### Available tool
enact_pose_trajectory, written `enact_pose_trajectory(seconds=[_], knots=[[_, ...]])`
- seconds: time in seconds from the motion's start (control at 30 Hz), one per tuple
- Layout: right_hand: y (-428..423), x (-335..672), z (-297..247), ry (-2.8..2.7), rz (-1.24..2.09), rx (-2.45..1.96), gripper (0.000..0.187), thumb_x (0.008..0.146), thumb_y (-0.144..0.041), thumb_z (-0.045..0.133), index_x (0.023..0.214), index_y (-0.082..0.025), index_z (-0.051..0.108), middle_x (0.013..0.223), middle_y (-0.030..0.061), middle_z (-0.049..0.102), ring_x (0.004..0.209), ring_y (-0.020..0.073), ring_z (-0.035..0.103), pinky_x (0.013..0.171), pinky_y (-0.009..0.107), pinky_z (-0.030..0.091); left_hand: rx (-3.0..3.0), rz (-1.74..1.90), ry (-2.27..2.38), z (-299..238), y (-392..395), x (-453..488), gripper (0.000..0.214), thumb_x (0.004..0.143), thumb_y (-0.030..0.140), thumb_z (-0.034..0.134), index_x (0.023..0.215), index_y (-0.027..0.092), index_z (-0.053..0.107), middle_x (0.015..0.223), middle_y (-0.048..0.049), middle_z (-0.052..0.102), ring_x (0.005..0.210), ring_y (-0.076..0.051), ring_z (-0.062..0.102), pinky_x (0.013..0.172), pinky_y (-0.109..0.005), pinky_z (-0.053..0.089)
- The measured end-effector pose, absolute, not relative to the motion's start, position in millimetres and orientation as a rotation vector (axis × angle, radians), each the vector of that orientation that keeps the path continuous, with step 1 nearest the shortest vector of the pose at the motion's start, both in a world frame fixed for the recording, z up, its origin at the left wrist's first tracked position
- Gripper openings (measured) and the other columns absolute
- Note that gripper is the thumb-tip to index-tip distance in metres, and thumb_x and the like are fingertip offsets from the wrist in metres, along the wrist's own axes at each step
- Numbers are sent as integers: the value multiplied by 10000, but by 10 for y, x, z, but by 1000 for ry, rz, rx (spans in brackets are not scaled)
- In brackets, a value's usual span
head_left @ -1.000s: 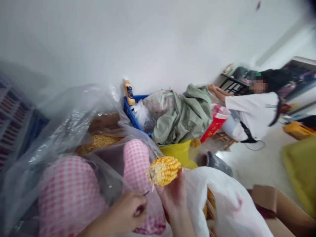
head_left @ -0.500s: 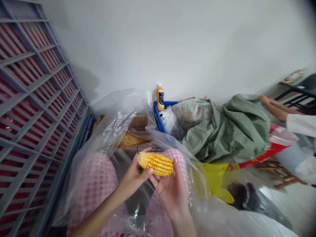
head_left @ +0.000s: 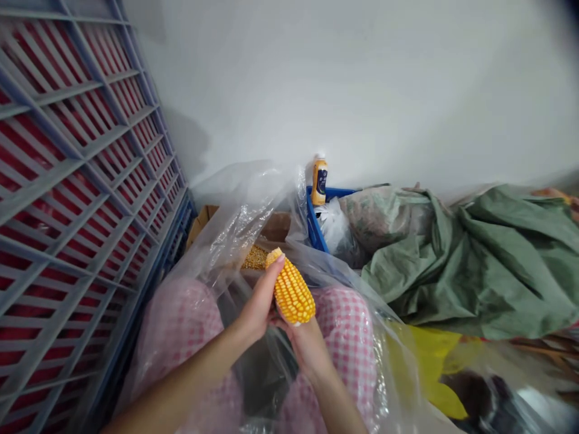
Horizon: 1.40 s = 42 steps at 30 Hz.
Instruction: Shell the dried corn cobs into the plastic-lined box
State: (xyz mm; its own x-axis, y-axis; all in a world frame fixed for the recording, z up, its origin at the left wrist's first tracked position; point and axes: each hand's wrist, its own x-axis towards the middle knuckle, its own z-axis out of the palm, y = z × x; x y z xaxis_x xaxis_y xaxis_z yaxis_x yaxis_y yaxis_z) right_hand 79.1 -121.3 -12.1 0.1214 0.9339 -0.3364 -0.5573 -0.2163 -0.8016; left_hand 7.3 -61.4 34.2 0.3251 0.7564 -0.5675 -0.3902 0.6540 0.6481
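A yellow corn cob is held between both my hands above my lap, its tip pointing up and left. My left hand wraps its left side, thumb lying along the kernels. My right hand cups the cob from below, fingers mostly hidden behind it. Beneath my hands lie my knees in pink checked cloth under a clear plastic sheet. Just beyond the cob, a cardboard box lined with plastic holds loose corn kernels.
A blue-grey rack with red contents fills the left side. A blue crate with an orange bottle stands by the white wall. A green sack and yellow plastic lie to the right.
The view has swung left, away from another person at the right. The cob has turned from lying sideways to pointing up-left, and my left hand has closed around it.
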Motion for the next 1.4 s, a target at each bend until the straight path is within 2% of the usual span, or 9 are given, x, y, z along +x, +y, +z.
enact_pose_trajectory(seconds=[0.1, 0.2, 0.3, 0.37, 0.43, 0.67, 0.83, 1.13, 1.4], knots=[[-1176, 815, -172, -570, 1470, -1082, 116, 658, -286, 702, 693, -202, 630, 671, 23, 653, 621, 170, 596, 627, 312, 488, 461, 634, 1003, 367, -609, 84, 411, 705, 610, 626, 651, 214, 527, 433, 35, 450, 335, -92, 383, 312, -213, 211], [-1205, 993, -143, -643, 1508, -1249, 202, 685, -376, 665, 751, -193, 611, 627, 4, 618, 532, 145, 551, 546, 282, 451, 431, 716, 950, 348, -540, 85, 353, 740, 544, 627, 738, 197, 566, 545, 7, 564, 413, -109, 506, 361, -205, 353], [-1280, 1244, -27, -879, 1303, -1532, 274, 759, -454, 594, 841, -194, 619, 670, -7, 613, 590, 147, 556, 574, 267, 451, 330, 831, 892, 267, -390, 34, 256, 797, 440, 595, 857, 193, 572, 666, -14, 639, 547, -143, 624, 521, -240, 508], [-1337, 1365, 67, -1069, 1104, -1660, 283, 820, -456, 534, 881, -204, 645, 792, 18, 654, 775, 179, 597, 701, 279, 471, 287, 787, 885, 185, -275, -32, 253, 816, 431, 566, 877, 186, 562, 655, -21, 639, 523, -162, 631, 518, -280, 530], [-1381, 1407, 140, -1204, 1028, -1730, 327, 859, -468, 487, 889, -202, 674, 828, 39, 677, 837, 205, 609, 756, 296, 470, 282, 754, 881, 89, -179, -111, 282, 822, 444, 551, 844, 163, 564, 607, -25, 621, 449, -158, 603, 459, -278, 515], [-1418, 1195, 189, -1490, 1024, -1818, 396, 908, -410, 445, 1207, -234, 636, 834, 50, 734, 675, 220, 651, 689, 330, 483, 280, 728, 823, -159, -58, -264, 443, 857, 569, 454, 902, 152, 597, 641, -41, 648, 471, -181, 638, 417, -286, 516], [-1362, 1102, 206, -1573, 974, -1894, 389, 929, -417, 396, 1004, -207, 715, 844, 82, 736, 772, 252, 682, 706, 322, 471, 244, 791, 792, -190, -26, -286, 396, 901, 480, 410, 898, 135, 603, 641, -37, 640, 479, -170, 636, 424, -276, 517], [-1265, 974, 219, -1615, 900, -1956, 340, 934, -349, 373, 818, -192, 652, 709, 36, 699, 613, 182, 630, 568, 252, 393, 271, 784, 826, -220, -30, -329, 374, 852, 485, 489, 892, 133, 608, 640, -41, 631, 476, -179, 635, 413, -278, 511], [-1265, 932, 256, -1713, 819, -1968, 380, 938, -391, 358, 801, -199, 656, 637, 40, 687, 551, 186, 637, 511, 248, 391, 254, 789, 830, -281, -18, -385, 366, 849, 480, 493, 880, 135, 610, 639, -46, 640, 479, -188, 642, 409, -281, 509]])
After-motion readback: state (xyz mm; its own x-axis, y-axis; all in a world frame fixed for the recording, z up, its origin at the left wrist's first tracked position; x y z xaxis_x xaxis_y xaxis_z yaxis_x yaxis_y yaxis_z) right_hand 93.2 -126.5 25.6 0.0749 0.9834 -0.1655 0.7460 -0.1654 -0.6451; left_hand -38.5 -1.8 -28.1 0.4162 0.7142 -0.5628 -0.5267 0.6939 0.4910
